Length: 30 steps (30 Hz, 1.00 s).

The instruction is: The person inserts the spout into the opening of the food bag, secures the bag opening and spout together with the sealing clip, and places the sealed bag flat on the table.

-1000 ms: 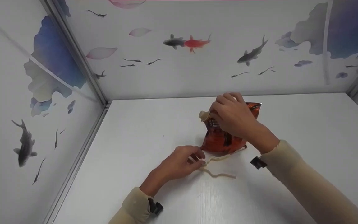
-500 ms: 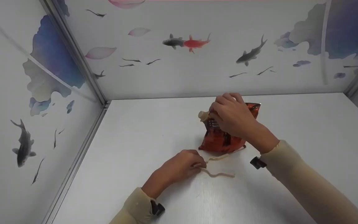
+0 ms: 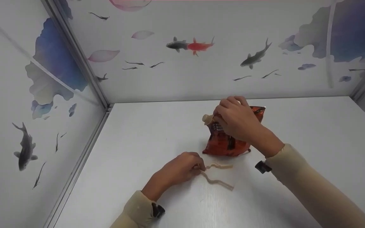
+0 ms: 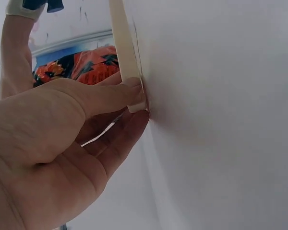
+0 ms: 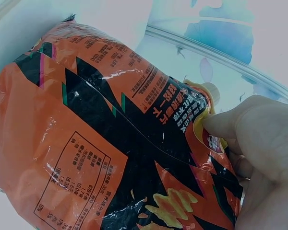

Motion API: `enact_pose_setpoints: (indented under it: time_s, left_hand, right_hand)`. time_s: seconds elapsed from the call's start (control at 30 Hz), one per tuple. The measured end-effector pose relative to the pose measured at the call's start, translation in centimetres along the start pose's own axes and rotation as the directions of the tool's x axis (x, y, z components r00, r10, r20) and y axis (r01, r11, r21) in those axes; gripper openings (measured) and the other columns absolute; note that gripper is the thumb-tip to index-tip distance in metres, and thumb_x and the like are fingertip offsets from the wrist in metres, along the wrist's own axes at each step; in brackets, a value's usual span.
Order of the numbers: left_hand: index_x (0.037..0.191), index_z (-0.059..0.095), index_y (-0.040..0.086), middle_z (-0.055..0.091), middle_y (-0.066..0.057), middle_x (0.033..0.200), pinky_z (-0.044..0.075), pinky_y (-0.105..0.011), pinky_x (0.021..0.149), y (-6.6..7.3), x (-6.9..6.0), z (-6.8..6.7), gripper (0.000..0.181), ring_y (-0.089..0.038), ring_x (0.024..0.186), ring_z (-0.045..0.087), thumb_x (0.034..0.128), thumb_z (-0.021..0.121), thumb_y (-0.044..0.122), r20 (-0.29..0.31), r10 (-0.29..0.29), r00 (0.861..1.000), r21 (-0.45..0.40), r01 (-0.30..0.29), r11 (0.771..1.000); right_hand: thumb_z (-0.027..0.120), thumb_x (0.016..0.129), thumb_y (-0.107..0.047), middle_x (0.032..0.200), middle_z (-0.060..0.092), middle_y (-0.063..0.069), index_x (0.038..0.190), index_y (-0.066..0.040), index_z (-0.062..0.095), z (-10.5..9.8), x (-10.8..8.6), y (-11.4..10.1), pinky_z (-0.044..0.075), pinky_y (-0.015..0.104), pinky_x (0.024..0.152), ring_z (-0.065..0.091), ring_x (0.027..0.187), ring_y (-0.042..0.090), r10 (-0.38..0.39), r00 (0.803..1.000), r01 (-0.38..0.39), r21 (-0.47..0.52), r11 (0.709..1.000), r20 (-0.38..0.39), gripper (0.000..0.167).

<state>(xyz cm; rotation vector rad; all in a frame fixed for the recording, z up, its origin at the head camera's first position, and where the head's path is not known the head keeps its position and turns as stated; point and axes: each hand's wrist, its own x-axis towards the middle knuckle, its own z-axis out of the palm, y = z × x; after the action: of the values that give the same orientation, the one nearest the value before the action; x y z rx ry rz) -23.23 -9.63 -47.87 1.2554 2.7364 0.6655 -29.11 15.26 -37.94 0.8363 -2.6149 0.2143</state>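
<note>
An orange-red and black snack bag (image 3: 225, 142) stands on the white table, its top gripped by my right hand (image 3: 238, 118). In the right wrist view the thumb of my right hand (image 5: 264, 153) presses the bag (image 5: 101, 120) near its gathered neck. A pale cap-like end (image 3: 207, 119) pokes out left of that hand. My left hand (image 3: 177, 171), lower left of the bag, pinches a cream wavy strip (image 3: 215, 182); a second strip (image 3: 222, 166) runs beside it. In the left wrist view the thumb and fingers of my left hand (image 4: 77, 134) pinch the flat strip (image 4: 125, 48).
The white tabletop (image 3: 131, 142) meets a back wall (image 3: 201, 76) printed with fish and petals. A left wall (image 3: 2, 95) with a metal corner rail (image 3: 74, 50) stands beside it.
My left hand has closed its fingers on the strips and drawn them slightly left, away from the bag; the lower strip has swung downward. My right hand stays at the bag's top.
</note>
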Motion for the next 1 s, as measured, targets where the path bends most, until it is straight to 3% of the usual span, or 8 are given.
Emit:
enact_pose_setpoints:
  time_s: [0.13, 0.27, 0.53, 0.7, 1.0]
  left_hand:
    - [0.106, 0.083, 0.009, 0.080, -0.003, 0.105, 0.061, -0.026, 0.094, -0.5, -0.5, -1.2, 0.016, -0.015, 0.104, 0.074, 0.1009, 0.072, -0.001, -0.003, -0.008, 1.000, -0.010, 0.008, 1.000]
    - [0.107, 0.081, 0.007, 0.079, -0.005, 0.107, 0.063, -0.032, 0.094, -1.2, -1.1, -3.1, 0.012, -0.018, 0.103, 0.074, 0.1017, 0.073, 0.001, -0.020, -0.018, 1.000, -0.073, 0.017, 0.997]
    - [0.112, 0.079, 0.009, 0.077, -0.001, 0.112, 0.064, -0.030, 0.096, -2.9, -2.6, -6.0, 0.012, -0.014, 0.106, 0.073, 0.1017, 0.075, 0.005, -0.068, -0.111, 0.991, -0.161, 0.099, 0.982]
    - [0.113, 0.078, 0.010, 0.077, 0.000, 0.114, 0.063, -0.028, 0.096, -3.6, -2.9, -6.4, 0.012, -0.013, 0.106, 0.074, 0.1018, 0.075, 0.007, -0.105, -0.161, 0.981, -0.169, 0.142, 0.975]
    - [0.114, 0.075, 0.010, 0.076, -0.003, 0.112, 0.064, -0.031, 0.095, -4.2, -2.5, -5.8, 0.013, -0.016, 0.105, 0.075, 0.1015, 0.076, 0.006, -0.205, -0.204, 0.957, -0.145, 0.177, 0.974]
  right_hand:
    - [0.070, 0.107, -0.022, 0.105, 0.070, 0.007, 0.107, -0.012, 0.076, 0.0, 0.0, -0.1, 0.041, 0.059, 0.118, 0.061, 0.116, 0.032, 0.002, 1.000, -0.002, 0.003, 1.000, -0.002, 0.012]
    - [0.070, 0.107, -0.022, 0.105, 0.069, 0.007, 0.107, -0.012, 0.076, 0.0, 0.1, -0.2, 0.041, 0.059, 0.118, 0.061, 0.115, 0.032, 0.005, 1.000, -0.005, -0.003, 1.000, 0.002, 0.012]
    - [0.070, 0.107, -0.020, 0.105, 0.070, 0.007, 0.107, -0.013, 0.076, 0.1, -0.1, -0.1, 0.041, 0.059, 0.118, 0.062, 0.113, 0.031, -0.002, 1.000, 0.002, -0.019, 1.000, -0.006, 0.010]
    - [0.070, 0.106, -0.020, 0.105, 0.070, 0.007, 0.107, -0.012, 0.076, 0.0, -0.2, -0.1, 0.041, 0.059, 0.117, 0.062, 0.113, 0.031, -0.001, 1.000, 0.001, -0.011, 1.000, -0.010, 0.010]
    - [0.070, 0.106, -0.020, 0.104, 0.069, 0.006, 0.108, -0.012, 0.076, 0.0, -0.2, -0.2, 0.041, 0.058, 0.117, 0.060, 0.113, 0.031, 0.004, 1.000, -0.004, 0.003, 1.000, 0.000, 0.010]
